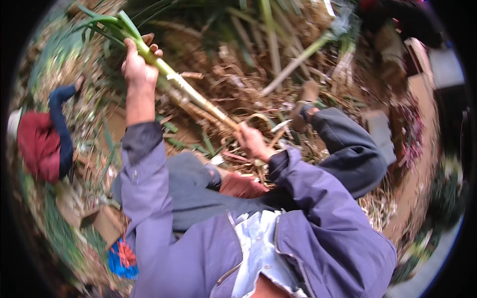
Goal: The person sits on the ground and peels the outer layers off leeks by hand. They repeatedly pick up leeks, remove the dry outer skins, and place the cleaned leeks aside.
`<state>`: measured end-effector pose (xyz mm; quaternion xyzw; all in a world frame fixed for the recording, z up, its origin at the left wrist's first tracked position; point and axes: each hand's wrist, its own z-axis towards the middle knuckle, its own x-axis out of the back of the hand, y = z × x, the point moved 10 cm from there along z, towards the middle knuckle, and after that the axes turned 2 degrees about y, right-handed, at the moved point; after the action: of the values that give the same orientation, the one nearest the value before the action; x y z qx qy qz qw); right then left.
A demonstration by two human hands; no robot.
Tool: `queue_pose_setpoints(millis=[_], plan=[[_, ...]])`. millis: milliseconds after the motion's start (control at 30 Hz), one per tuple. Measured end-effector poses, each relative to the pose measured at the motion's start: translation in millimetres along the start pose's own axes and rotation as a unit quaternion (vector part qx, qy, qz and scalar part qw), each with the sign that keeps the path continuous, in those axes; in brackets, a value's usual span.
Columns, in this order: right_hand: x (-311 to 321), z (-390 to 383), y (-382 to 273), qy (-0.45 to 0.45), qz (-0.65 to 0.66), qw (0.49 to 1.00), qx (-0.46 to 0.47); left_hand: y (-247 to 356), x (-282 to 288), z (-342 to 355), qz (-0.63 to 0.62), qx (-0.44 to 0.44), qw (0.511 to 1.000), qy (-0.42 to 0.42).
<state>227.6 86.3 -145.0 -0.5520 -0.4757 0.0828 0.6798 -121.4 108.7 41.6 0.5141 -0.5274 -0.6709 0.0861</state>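
Note:
A long green onion [191,92] slants across the space in front of me, green leaves at the upper left and the pale root end toward my lap. My left hand [140,64] is closed around it just below the leaves. At the lower end, the fingers of my right hand [253,142] grip the root end, whose tip they hide. Dry brown peelings [243,89] cover the ground beneath it. Beyond my right hand, another green onion [298,64] lies slanted on the litter.
A heap of green onions [268,30] lies at the far side, blurred. To the left sits another person in a red vest [39,144]. A cardboard box [103,224] and a blue bag with red strips [123,258] are at lower left. Grey blocks [380,134] stand right of my knee.

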Motion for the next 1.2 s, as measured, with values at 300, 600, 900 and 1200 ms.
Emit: queue_pose_setpoints(millis=[300, 600, 900, 1200], plan=[[219.0, 56.8, 56.7, 0.407, 0.088, 0.909, -0.012, -127.2, -202.6, -115.8, 0.294, -0.046, 0.891, -0.344], [371.0, 46.1, 213.3, 0.351, -0.248, 0.829, -0.359, -251.9, 179.0, -70.1, 0.668, 0.087, 0.73, 0.113], [26.1, 83.3, 69.9, -0.034, -0.085, 0.995, 0.04, -276.7, 284.3, -89.8, 0.664, 0.149, 0.687, 0.256], [-83.7, 103.7, 16.1, -0.184, -0.119, 0.976, 0.023, -260.8, 165.8, -150.0, 0.305, 0.205, 0.916, 0.162]])
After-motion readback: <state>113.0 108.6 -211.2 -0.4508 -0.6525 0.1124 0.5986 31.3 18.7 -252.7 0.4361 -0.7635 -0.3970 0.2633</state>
